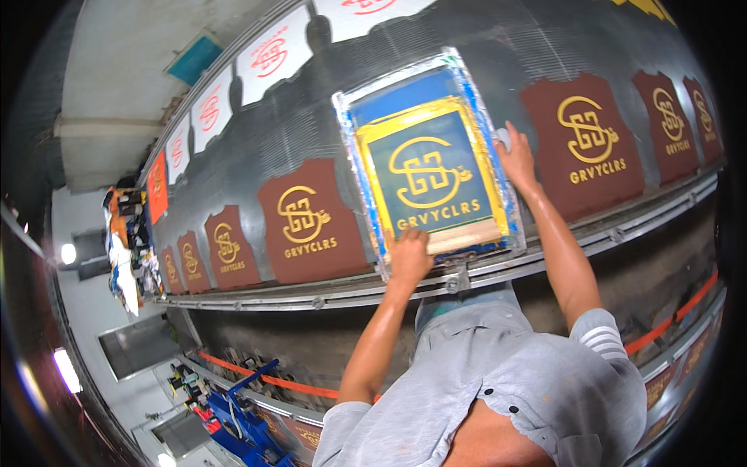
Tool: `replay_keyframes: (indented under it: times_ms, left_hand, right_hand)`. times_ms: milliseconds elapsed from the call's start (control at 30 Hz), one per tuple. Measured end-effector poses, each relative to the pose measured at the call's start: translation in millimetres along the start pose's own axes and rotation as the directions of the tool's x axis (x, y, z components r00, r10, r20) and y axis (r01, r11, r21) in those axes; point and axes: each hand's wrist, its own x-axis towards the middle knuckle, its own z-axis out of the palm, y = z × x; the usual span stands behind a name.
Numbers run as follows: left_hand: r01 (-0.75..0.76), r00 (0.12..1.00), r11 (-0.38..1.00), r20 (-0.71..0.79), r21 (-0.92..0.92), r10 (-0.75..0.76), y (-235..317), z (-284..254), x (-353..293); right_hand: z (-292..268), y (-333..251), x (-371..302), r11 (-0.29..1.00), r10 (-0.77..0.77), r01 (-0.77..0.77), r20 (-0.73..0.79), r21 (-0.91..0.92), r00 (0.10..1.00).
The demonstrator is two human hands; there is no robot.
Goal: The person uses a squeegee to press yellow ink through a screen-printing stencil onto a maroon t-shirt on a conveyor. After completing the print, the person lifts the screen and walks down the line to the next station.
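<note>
A screen printing frame (476,117) lies on the long dark table, its blue mesh edged with yellow ink around a yellow emblem. A pale wooden squeegee (464,236) rests across the near end of the mesh. My left hand (410,255) is bent over the frame's near left corner, beside the squeegee's left end; its fingertips are partly hidden. Along the right edge, my right hand (517,156) grips the frame, with a small whitish thing I cannot make out by its fingers. Maroon shirt panels with yellow prints lie either side, one left (272,226) and one right (545,148).
White panels with red prints (274,58) line the table's far side, with an orange panel (157,187) at its left end. A metal rail (334,298) runs along the near edge. Behind me stand a blue rack (245,428) and another table of printed panels.
</note>
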Motion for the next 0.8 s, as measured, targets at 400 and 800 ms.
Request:
replay_keyframes:
  times_ms: [400,800]
  left_hand:
    - [-0.046,0.976,0.971,-0.217,-0.236,-0.007,-111,-21,-46]
    - [-0.053,0.966,0.987,-0.260,-0.149,0.012,-332,-32,-158]
  right_hand:
    - [47,-112,-31,0.918,0.068,-0.041,-0.056,0.395,0.996]
    - [246,-227,-140,0.891,0.159,-0.166,0.052,0.422,0.986]
